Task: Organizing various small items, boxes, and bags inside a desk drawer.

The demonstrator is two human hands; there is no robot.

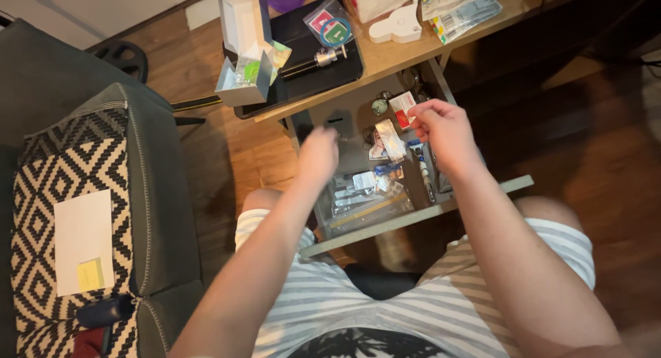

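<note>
Two hands hover over an open grey drawer [475, 194] of small packets; left hand [318, 155] blurred, fingers unclear; right hand [444, 127] fingers pinched together.

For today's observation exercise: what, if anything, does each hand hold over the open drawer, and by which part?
It cannot be told. The left hand is blurred above the drawer; the right hand is curled near a small red and white packet, fingertips pinched, contents unclear.

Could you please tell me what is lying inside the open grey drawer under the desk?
The drawer holds small packets, clear plastic bags, a pen. The hands hide what lies beneath them.
</note>
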